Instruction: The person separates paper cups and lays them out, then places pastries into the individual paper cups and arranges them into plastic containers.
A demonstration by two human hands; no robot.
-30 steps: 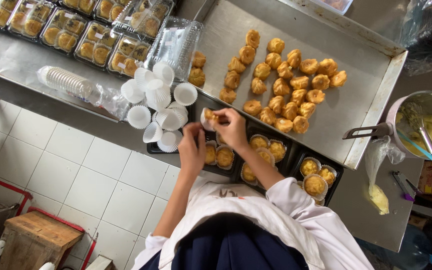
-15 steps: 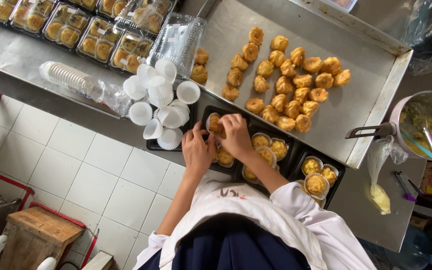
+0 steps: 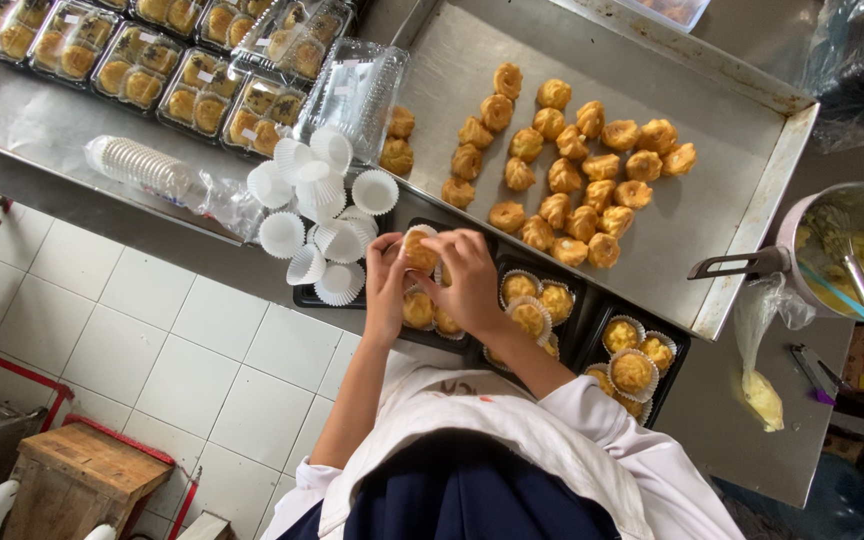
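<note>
Both my hands meet over the left compartment of a black tray (image 3: 304, 297). My left hand (image 3: 384, 288) and my right hand (image 3: 469, 280) together pinch a golden cream puff in a white paper cup (image 3: 419, 250). Below my fingers sit more cupped puffs (image 3: 418, 310) in that compartment. Two further black compartments (image 3: 580, 300) to the right hold filled cups (image 3: 632, 372). Loose empty paper cups (image 3: 324, 215) lie just left of my hands.
A big metal baking tray (image 3: 722, 190) holds several bare puffs (image 3: 562, 170). Packed clear boxes (image 3: 152, 65) and an empty clear box (image 3: 357, 90) lie at top left, beside a sleeve of cups (image 3: 142, 165). A pot with whisk (image 3: 852, 250) and a piping bag (image 3: 762, 390) are right. A wooden stool (image 3: 77, 480) stands on the floor.
My hands stay at the same spot on the black tray. The right hand has dropped slightly and the puff sits lower between both hands.
</note>
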